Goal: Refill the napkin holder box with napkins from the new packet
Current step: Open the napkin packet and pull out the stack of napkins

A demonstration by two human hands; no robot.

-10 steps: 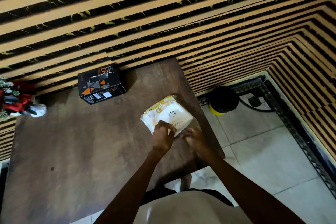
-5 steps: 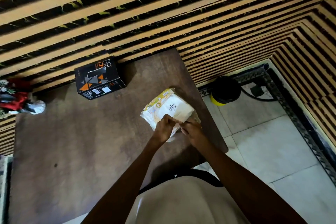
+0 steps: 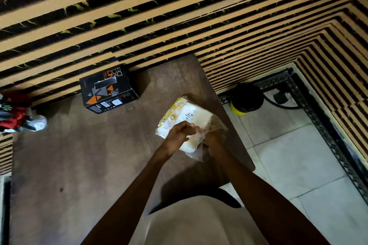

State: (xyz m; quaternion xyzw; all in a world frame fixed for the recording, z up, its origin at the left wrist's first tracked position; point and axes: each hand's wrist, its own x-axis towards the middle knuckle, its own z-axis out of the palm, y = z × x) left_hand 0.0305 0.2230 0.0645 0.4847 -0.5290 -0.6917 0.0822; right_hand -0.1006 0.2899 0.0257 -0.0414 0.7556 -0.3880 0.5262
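Observation:
A packet of white napkins (image 3: 188, 117) in clear plastic with yellow print lies near the right edge of the brown table (image 3: 79, 155). My left hand (image 3: 180, 133) is closed on the packet's near end. My right hand (image 3: 211, 141) grips the loose clear wrapper beside it, and the plastic is pulled up and stretched between the two hands. The black napkin holder box (image 3: 107, 89) with orange triangles and a slot on top stands at the back of the table by the wall, well left of the packet.
A red and green decoration with a white base (image 3: 22, 117) sits at the table's left edge. A striped slatted wall (image 3: 179, 16) runs behind. On the tiled floor to the right stands a black and yellow bin (image 3: 246, 98).
Both hands have closed in on the packet's near end and pulled the clear wrapper up and apart. The packet has tilted slightly. The box has not moved.

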